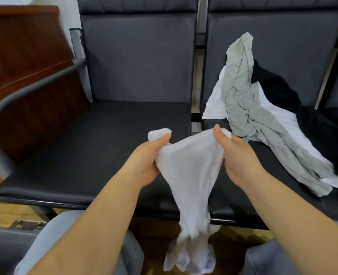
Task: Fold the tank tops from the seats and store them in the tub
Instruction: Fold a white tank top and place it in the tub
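Both hands are clutching a white tank top: left hand and right hand hold it up over the bench's front edge, bottom dangling.

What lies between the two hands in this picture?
In the head view, a white tank top spans the gap: the left hand and right hand each grip an upper corner, and the rest hangs down between the forearms.
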Demonstrator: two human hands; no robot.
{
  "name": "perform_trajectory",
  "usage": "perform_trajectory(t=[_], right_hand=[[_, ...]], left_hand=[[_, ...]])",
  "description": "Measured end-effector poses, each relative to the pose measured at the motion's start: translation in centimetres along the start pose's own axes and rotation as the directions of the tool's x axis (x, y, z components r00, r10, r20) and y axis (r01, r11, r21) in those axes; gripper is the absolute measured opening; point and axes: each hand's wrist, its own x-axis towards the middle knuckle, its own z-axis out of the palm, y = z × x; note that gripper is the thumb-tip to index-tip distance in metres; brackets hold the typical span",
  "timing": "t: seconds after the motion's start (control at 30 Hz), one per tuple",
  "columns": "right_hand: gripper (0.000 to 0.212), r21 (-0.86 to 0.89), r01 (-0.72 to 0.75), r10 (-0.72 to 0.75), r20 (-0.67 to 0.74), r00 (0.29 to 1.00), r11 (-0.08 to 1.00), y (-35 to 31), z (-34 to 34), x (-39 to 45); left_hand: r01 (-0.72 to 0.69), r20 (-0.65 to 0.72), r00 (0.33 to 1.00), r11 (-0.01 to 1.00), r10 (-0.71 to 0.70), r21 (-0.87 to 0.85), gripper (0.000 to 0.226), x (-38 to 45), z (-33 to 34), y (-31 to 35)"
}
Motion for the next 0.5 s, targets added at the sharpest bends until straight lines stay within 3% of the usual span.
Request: perform_trajectory(t=[0.07, 0.17, 0.27, 0.5], right_hand=[[0.028, -0.071, 0.054, -0.056, -0.020, 0.998, 0.996, -0.2, -0.4, 0.2], [0.017, -0.068, 0.104, -0.102, 0.027, 0.994, 0.992, -0.7, -0.8, 0.1], [0.012, -0.112, 0.166, -0.161, 0.050, 0.986, 0.980, -0.9, -1.3, 0.0], [0.015, -0.254, 0.252, -0.230, 0.113, 0.967, 0.934, -1.1, -2.0, -1.6]], left_hand=[[-0.097, -0.106, 0.987, 0.975, 0.120, 0.201, 0.017, 0.1, -0.1, 0.1], [-0.195, -0.146, 0.915, 0.730, 0.376, 0.655, 0.029, 0.2, -0.7, 0.2], [-0.216, -0.103, 0.877, 0.577, 0.469, 0.787, 0.041, 0.1, -1.6, 0.4], [0.058, -0.216, 0.883, 0.360, 0.416, 0.931, 0.049, 0.1, -3.5, 0.5]])
